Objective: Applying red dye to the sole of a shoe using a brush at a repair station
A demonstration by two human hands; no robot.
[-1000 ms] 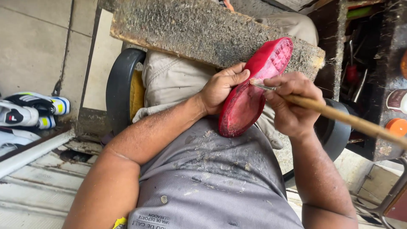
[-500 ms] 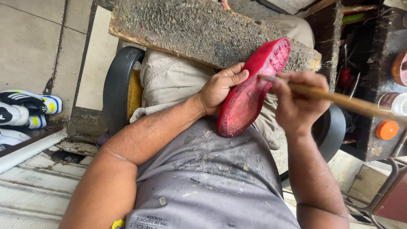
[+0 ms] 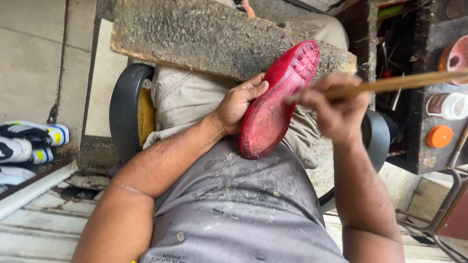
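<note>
Left hand (image 3: pixel 240 103) grips the red shoe sole (image 3: pixel 275 104) by its left edge, fingers wrapped behind, thumb on the rim. Sole is tilted, underside facing up toward the camera; heel end rests against the grey shirt (image 3: pixel 243 214), toe end lies against the rough board (image 3: pixel 204 36).

Right hand (image 3: pixel 336 104) is just right of the sole, fingers closed around a wooden stick (image 3: pixel 404 82). Stick runs from the hand out to the right, nearly level. Its working end sits over the sole's middle, blurred; can't tell whether it touches or what's on the tip.

Board lies across the lap above the sole, coarse and grimy on top. Khaki trousers (image 3: pixel 185 95) show under it, left of the sole. Black seat rim (image 3: pixel 122 107) further left of that.

Right of the sole: dark cluttered shelf with an orange cap (image 3: pixel 439 136), a white jar (image 3: pixel 453 105) above the cap, and a reddish round container (image 3: pixel 456 56) at the frame edge.

Far left of the sole, on the floor: sneakers (image 3: pixel 29 141), white with black, blue and yellow.
</note>
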